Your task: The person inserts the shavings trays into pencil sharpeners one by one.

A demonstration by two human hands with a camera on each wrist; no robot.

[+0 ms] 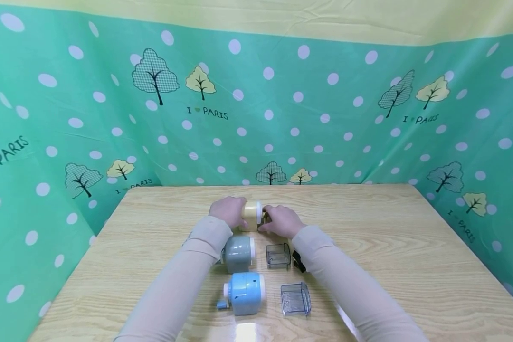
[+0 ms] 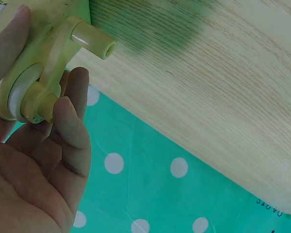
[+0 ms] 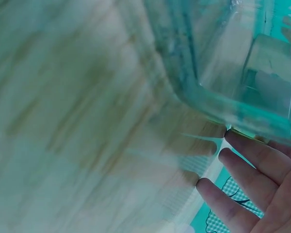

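Note:
My left hand (image 1: 229, 211) grips a yellow hand-crank pencil sharpener (image 1: 250, 216) lying near the far side of the table. Its crank (image 2: 53, 63) shows beside my fingers in the left wrist view. At the sharpener's white-rimmed end, my right hand (image 1: 282, 221) has thumb and fingers around a small see-through drawer (image 1: 265, 218), mostly hidden. In the right wrist view, the fingers of that hand (image 3: 252, 179) reach down close to the tabletop. Nearer stand a grey-green sharpener (image 1: 238, 254) and a blue sharpener (image 1: 245, 293).
Two clear drawers lie to the right of the nearer sharpeners: one (image 1: 278, 256) beside the grey-green sharpener, the other (image 1: 296, 299) beside the blue one. The wooden table (image 1: 402, 247) ends at a green dotted curtain (image 1: 333, 118) behind and along both sides.

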